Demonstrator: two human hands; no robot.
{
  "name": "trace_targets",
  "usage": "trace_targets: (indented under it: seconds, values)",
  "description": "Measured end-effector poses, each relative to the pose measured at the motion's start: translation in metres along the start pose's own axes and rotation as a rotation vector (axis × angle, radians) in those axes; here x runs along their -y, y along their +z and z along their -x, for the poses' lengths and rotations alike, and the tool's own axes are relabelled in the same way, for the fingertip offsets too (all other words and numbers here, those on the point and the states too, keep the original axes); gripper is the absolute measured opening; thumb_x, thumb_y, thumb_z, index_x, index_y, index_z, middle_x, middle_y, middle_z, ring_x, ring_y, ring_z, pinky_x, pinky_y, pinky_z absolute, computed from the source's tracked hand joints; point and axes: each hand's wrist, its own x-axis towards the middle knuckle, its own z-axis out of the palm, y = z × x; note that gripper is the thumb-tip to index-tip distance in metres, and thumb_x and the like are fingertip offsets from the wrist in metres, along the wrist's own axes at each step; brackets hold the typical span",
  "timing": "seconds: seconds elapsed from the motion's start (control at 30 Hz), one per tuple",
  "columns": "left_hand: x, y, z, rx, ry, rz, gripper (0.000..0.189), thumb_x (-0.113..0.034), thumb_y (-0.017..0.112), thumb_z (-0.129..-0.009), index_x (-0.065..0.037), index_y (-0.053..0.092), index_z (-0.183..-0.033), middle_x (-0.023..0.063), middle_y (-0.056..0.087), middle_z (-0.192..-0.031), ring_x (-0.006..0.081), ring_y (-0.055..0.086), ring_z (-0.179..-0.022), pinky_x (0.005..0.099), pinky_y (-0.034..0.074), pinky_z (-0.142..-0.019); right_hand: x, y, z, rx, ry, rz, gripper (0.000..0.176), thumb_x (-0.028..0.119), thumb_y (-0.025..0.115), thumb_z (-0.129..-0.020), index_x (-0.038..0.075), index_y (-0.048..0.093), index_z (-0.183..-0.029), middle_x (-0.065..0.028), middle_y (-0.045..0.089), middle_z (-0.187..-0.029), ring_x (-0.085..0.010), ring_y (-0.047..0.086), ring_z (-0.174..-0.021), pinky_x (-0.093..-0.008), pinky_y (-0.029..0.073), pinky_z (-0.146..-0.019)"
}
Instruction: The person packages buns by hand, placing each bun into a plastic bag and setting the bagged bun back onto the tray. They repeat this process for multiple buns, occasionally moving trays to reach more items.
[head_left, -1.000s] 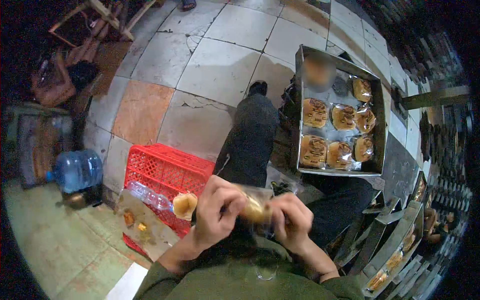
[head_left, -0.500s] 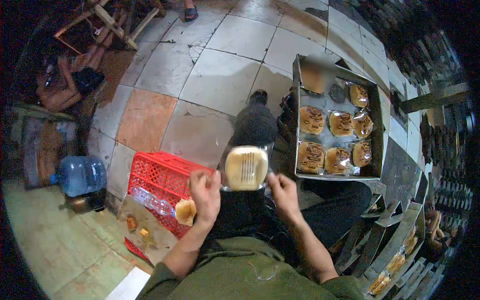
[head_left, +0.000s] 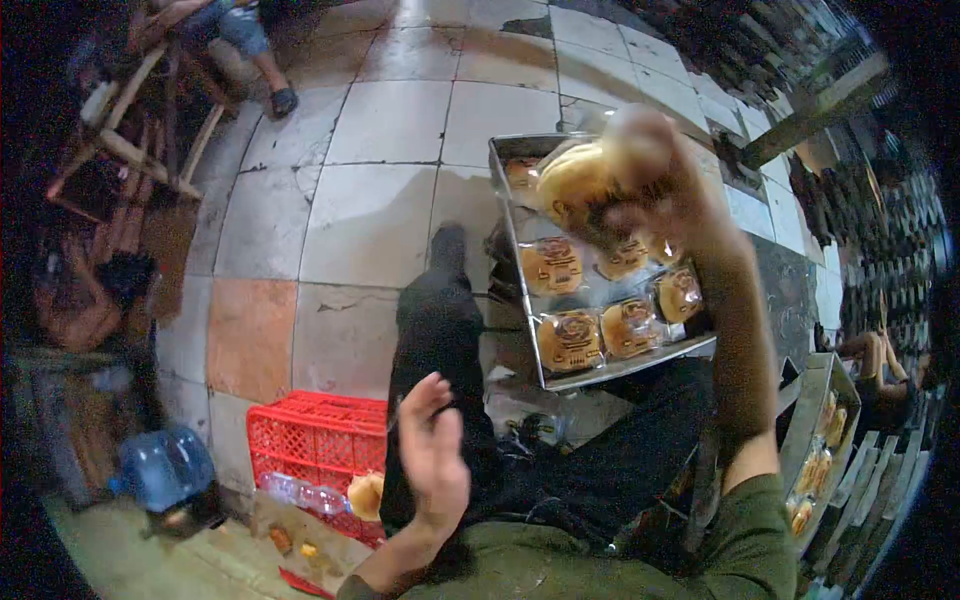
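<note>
My right hand [head_left: 650,205], partly smeared by motion, reaches over the far part of a metal tray [head_left: 630,367]. It grips a plastic-wrapped bun [head_left: 568,185], pale and rounded, above the tray; the fingertips are hard to make out. Below it, in the tray, lie several wrapped buns [head_left: 568,340] with dark print on their clear bags. My left hand [head_left: 435,465] is raised over my lap near the red crate, fingers stretched and holding nothing.
A red plastic crate [head_left: 315,430] stands at the left, with a clear bottle [head_left: 305,494] and an unwrapped bun [head_left: 366,496] beside it. A blue water jug [head_left: 165,468] lies farther left. Another tray [head_left: 815,470] of packed food is at the right. A person's foot [head_left: 284,102] shows at the back.
The wrapped bun has moved from between both hands, over my lap, to above the tray in my right hand. My left hand has let go and opened. The view has shifted.
</note>
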Motion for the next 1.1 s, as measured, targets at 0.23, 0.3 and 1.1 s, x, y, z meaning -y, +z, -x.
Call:
trace_targets:
  seconds: [0.23,0.3,1.1]
  values:
    - [0.113,0.077,-0.051,0.165,-0.536,-0.151,0.089,-0.027,0.065,-0.08,-0.001,0.002,-0.137,0.0196,0.024,-0.135,0.0286,0.03,-0.122,0.0363,0.023,-0.102,-0.009,-0.041,0.044,-0.624,-0.002,0.278,0.031,0.019,0.06,-0.084,-0.001,0.054,-0.107,-0.0099,0.062,-0.095,-0.0133,0.056,-0.091,-0.025,0.043,-0.081]
    - [0.132,0.089,-0.058,0.249,-0.494,-0.16,0.094,-0.031,0.065,-0.078,0.001,-0.001,-0.137,0.0203,0.032,-0.131,0.0284,0.033,-0.12,0.0348,0.025,-0.101,0.036,0.022,0.109,-0.835,-0.261,0.19,0.014,0.01,0.054,-0.084,0.001,0.057,-0.093,-0.0077,0.058,-0.09,-0.0142,0.056,-0.083,-0.0305,0.044,-0.079]
    - [-0.089,0.194,0.067,0.82,-0.25,0.033,0.013,-0.018,0.055,-0.073,-0.006,0.056,-0.071,0.0033,0.055,-0.07,0.0157,0.055,-0.066,0.0296,0.046,-0.064,0.231,0.164,0.371,-1.183,-1.561,0.237,0.012,0.004,0.06,-0.079,0.012,0.059,-0.088,0.0038,0.051,-0.086,-0.0091,0.048,-0.079,-0.0219,0.044,-0.062]
